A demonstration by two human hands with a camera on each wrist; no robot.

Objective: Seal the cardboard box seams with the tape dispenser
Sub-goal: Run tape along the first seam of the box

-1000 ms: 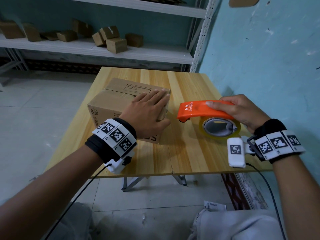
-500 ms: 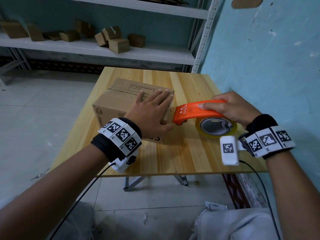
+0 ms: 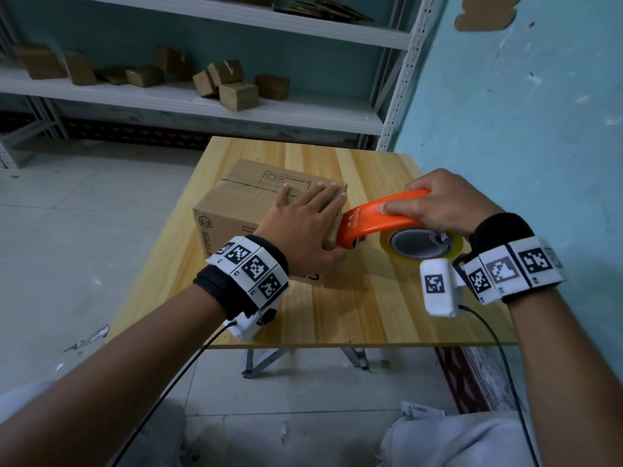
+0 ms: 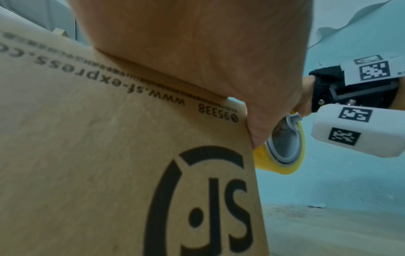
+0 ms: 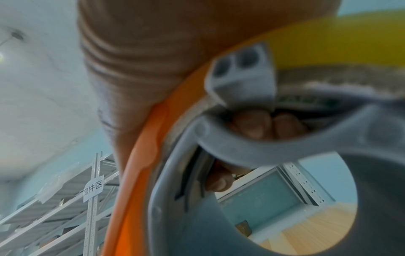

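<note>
On the left, one cardboard box [image 3: 256, 210] is sitting on the wooden worktop [image 3: 371, 298], its long axis running away from the person toward the shelving, with the top seam following that same line. The left hand [image 3: 303, 224] is lying flat on the near right part of the lid, fingers [image 3: 323, 197] straight and spread, pressing down and holding nothing; in the left wrist view the thumb is hooking over the box's right corner edge.

Just to the right, one orange tape dispenser [image 3: 381, 217] is meeting the box: its nose is touching the upper part of the right end face, right beside the left thumb. The dispenser's length is lying crosswise to the box, pointing left. One yellowish tape roll [image 3: 421, 247] is sitting in it.

Furthest right, the right hand [image 3: 441, 207] is gripping the dispenser, its fingers curled round the orange handle, fingertips showing inside the grey hub in the right wrist view.

I judge the stroke needs the nose drawn up and leftward over the lid, where the left hand is lying in the way.
</note>
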